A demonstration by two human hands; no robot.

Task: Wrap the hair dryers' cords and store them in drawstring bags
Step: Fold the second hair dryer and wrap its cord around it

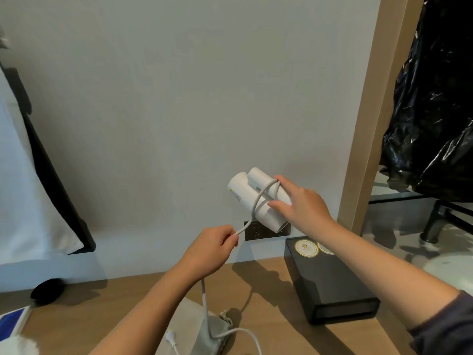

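The wooden desk [268, 298] carries a black box [330, 283] and, at its near edge, a grey drawstring bag [212, 334]. Your right hand [302, 203] holds the folded white hair dryer [256, 198] raised above the desk, fingers closed around its body, so the cord [256, 203] can pass around it. Your left hand [212, 249] pinches the cord taut, probably to keep the wrap tight. The plug [171, 338] trails on the desk.

I see open counter [256, 285] between the near grey bag [212, 334] and black box [330, 283] at right; a wall [179, 98] blocks the far side.
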